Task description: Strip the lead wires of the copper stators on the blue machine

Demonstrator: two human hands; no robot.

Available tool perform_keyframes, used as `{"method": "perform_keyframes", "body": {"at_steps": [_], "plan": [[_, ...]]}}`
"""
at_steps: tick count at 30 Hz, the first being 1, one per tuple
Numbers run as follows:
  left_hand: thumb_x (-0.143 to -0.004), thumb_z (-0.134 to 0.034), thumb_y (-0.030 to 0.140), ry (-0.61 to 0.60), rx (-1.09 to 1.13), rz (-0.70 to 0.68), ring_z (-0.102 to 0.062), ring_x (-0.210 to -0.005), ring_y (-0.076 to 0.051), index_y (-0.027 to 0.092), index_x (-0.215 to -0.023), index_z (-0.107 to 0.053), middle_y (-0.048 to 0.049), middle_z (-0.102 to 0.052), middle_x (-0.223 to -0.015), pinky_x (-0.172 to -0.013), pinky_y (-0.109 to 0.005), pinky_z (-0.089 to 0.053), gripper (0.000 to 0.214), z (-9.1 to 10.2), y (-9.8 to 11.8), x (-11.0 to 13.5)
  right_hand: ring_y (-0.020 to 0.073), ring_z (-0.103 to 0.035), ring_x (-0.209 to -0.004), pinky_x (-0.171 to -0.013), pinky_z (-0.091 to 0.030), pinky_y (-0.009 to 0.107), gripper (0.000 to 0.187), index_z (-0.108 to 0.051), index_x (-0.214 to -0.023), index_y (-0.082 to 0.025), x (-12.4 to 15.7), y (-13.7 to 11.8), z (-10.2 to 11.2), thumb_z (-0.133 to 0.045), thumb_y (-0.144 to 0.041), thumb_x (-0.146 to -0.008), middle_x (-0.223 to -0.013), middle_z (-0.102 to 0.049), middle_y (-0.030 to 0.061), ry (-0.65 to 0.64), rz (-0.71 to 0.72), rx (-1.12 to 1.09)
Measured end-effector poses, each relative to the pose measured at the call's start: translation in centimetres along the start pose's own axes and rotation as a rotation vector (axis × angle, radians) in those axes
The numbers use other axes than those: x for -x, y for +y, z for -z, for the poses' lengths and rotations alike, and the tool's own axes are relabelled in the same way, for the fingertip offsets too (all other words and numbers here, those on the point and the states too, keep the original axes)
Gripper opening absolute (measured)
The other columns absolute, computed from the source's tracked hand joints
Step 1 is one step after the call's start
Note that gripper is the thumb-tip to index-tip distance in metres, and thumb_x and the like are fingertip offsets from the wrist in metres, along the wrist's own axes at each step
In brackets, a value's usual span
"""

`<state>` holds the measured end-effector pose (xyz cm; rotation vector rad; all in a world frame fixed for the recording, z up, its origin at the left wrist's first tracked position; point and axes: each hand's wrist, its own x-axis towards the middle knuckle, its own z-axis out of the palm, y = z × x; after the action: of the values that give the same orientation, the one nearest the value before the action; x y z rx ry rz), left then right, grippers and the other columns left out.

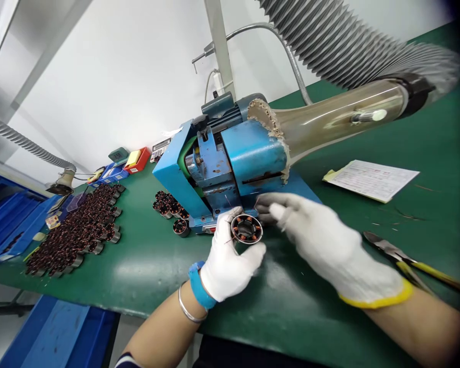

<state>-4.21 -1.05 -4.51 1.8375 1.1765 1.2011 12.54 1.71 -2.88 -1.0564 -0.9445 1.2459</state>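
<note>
At centre of the green worktop point(291, 317), wound motor stator point(247, 229) pinched on edge between thumb and fingers of gloved left hand point(230, 260), copper windings and open bore showing. Right hand point(322, 240) half open in white knit glove with yellow cuff, fingers pressed together, tips just beside the stator. At 12 o'clock, blue metal machine point(230, 158); at 9 o'clock, dense rows of wound stators point(74, 230); at 4 o'clock, yellow-handled diagonal cutters point(402, 260).
</note>
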Motion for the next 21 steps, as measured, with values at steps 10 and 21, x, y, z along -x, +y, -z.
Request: {"method": "perform_keyframes", "body": {"at_steps": [10, 21], "plan": [[-0.086, -0.068, 0.020, 0.142, -0.432, -0.365, -0.063, -0.113, -0.027, 0.020, -0.135, -0.046, -0.0130, -0.058, -0.122, -0.096, -0.046, -0.058, 0.054, -0.8, 0.4, -2.2, 0.0286, -0.072, -0.101, -0.094, -0.058, 0.039, 0.037, -0.076, -0.098, -0.022, 0.6, 0.4, -2.5, -0.081, -0.037, -0.065, -0.099, -0.078, 0.0069, -0.075, -0.084, -0.322], [-0.088, -0.063, 0.021, 0.032, -0.646, -0.191, -0.061, -0.120, -0.034, 0.015, -0.136, -0.046, -0.0161, -0.058, -0.120, -0.104, -0.052, -0.054, 0.051, -1.5, 3.6, -3.7, 0.0262, -0.072, -0.101, -0.093, -0.059, 0.035, 0.023, -0.074, -0.093, -0.021, -0.4, -0.7, -2.4, -0.071, -0.028, -0.071, -0.091, -0.077, 0.0059, -0.014, -0.094, -0.390]]}}
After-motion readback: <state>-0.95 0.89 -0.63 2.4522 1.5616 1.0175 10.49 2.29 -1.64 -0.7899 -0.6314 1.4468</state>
